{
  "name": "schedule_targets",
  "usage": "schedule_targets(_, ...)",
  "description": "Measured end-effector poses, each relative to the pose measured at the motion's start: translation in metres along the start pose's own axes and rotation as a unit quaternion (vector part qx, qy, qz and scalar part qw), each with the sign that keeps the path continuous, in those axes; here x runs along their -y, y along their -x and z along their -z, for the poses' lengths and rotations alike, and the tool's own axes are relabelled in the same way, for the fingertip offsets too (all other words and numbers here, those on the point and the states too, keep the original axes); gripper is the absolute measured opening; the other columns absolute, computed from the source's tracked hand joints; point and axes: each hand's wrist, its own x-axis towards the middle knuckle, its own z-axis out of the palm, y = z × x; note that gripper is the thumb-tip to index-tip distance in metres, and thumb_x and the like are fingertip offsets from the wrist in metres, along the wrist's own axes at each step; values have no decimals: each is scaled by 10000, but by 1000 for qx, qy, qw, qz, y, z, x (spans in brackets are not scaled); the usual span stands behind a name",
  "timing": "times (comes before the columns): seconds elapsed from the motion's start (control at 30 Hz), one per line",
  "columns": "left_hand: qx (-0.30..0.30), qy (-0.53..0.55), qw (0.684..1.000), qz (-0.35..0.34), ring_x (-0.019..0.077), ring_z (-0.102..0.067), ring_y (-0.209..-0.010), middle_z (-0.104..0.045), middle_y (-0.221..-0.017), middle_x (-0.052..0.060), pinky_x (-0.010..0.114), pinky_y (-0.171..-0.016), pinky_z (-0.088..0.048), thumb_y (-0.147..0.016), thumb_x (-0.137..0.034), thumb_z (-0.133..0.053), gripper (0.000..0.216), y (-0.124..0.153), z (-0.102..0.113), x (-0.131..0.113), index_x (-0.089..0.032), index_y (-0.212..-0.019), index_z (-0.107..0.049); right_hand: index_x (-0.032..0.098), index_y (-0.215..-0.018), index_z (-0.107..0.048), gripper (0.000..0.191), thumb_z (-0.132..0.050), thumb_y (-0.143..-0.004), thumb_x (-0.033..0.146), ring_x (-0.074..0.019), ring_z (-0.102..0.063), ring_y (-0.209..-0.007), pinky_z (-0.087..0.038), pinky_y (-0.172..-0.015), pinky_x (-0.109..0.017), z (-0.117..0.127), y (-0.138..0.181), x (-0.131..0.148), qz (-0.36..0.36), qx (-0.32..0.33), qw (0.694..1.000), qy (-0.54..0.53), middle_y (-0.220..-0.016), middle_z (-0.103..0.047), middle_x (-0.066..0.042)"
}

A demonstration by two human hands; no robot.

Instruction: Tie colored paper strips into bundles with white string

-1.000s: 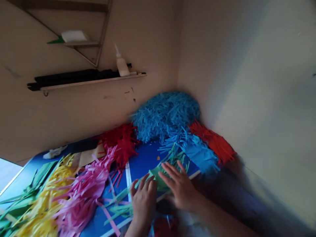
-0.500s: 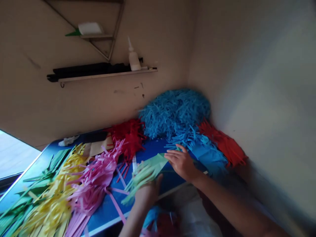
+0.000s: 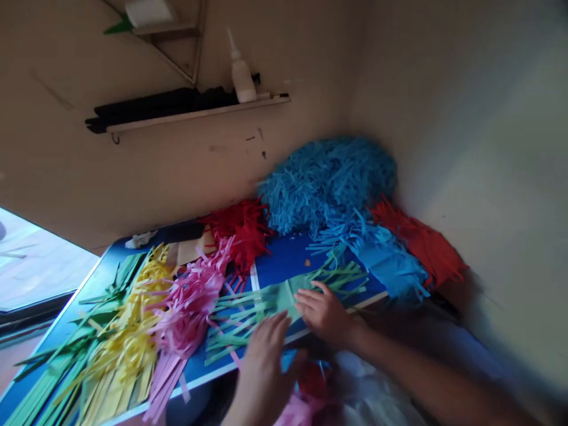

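A light green sheet of fringed tissue paper (image 3: pixel 277 297) lies spread on the blue table (image 3: pixel 284 257), cut strips fanning out at both ends. My right hand (image 3: pixel 323 313) rests on or just over its middle, fingers stretched out. At the sheet's near edge is my left hand (image 3: pixel 266 355), slightly blurred, its fingers extended and the thumb apart. Neither hand grips anything. Pink fringed paper (image 3: pixel 190 307) lies left of the sheet, and blue fringed paper (image 3: pixel 386 257) lies to its right.
Yellow (image 3: pixel 128 331) and dark green fringed strips (image 3: pixel 66 355) cover the table's left side. Red fringe (image 3: pixel 242 234) and a large blue fringed heap (image 3: pixel 332 180) lie at the back, with orange-red paper (image 3: pixel 426 248) by the right wall. A white bottle (image 3: pixel 243 77) stands on the wall shelf (image 3: pixel 199 114).
The light green fringed paper, earlier bunched between my hands in the air, now lies spread on the table. My left hand has drawn back toward me. The view has tilted down slightly.
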Motion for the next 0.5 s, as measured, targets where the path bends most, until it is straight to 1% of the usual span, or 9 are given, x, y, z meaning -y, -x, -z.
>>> schedule_targets(0.03,2,-4,999,-43,299,-576,-1244,-598,-1367,134,458,-1023,-486,-807,-320,-606,532,-14,-16,-15,-181,-1319,-560,185,-1080,-657,293,-401,-946,134,-288,-582,-1194,-291,-1081,-581,0,0,0,8,9,1000,-4,-1153,-696,-152)
schedule_targets(0.07,-3,-11,999,-52,302,-555,-1268,-573,-1390,146,484,-1047,-465,-804,-253,-599,558,-25,-32,-24,-150,-1347,-527,183,-1083,-653,298,-399,-935,131,-285,-587,-1187,-289,-1083,-571,0,0,-1,20,22,999,-12,-1130,-702,-157)
schedule_targets(0.1,-3,-12,999,-47,286,-574,-1249,-603,-1356,143,491,-1052,-461,-822,-200,-568,524,-33,-46,-27,-141,-1341,-528,183,-1084,-651,302,-401,-923,129,-282,-597,-1170,-298,-1076,-559,0,2,-3,35,34,999,-21,-1113,-708,-159)
schedule_targets(0.13,3,-10,999,-45,269,-587,-1236,-626,-1333,127,491,-1056,-457,-836,-153,-534,497,-38,-57,-24,-153,-1333,-535,185,-1091,-647,305,-406,-912,127,-280,-606,-1157,-312,-1060,-546,0,6,-6,48,46,997,-30,-1114,-708,-158)
schedule_targets(0.2,5,-1,998,-59,229,-606,-1214,-658,-1298,83,445,-1051,-468,-838,-67,-474,480,-35,-70,-8,-205,-1286,-579,200,-1115,-635,328,-418,-885,112,-266,-619,-1143,-340,-1016,-511,3,13,-15,55,59,996,-47,-1149,-703,-138)
schedule_targets(0.3,-9,12,995,-103,200,-615,-1201,-665,-1292,47,385,-1043,-471,-827,-22,-446,500,-21,-71,22,-260,-1226,-629,228,-1098,-644,353,-457,-834,87,-224,-643,-1101,-353,-956,-431,9,19,-28,15,54,995,-86,-1111,-727,-82)
schedule_targets(0.37,-13,33,994,-105,192,-646,-1149,-721,-1194,31,387,-1046,-459,-866,-60,-447,432,-16,-64,33,-276,-1173,-661,238,-1017,-669,271,-508,-838,112,-194,-679,-981,-355,-907,-383,14,16,-33,-36,50,992,-108,-1000,-755,-45)
schedule_targets(0.43,-16,61,996,-70,194,-680,-1068,-766,-1057,20,406,-1033,-449,-911,-141,-461,327,-18,-58,36,-286,-1085,-697,242,-943,-684,171,-555,-871,156,-166,-686,-842,-351,-858,-351,16,8,-37,-92,51,988,-110,-903,-762,-8)
schedule_targets(0.5,-22,78,997,2,205,-700,-971,-773,-972,30,416,-972,-459,-920,-226,-497,238,-22,-53,35,-271,-994,-719,239,-858,-692,107,-599,-885,194,-144,-662,-735,-342,-808,-329,16,-2,-39,-138,46,985,-90,-814,-754,23)
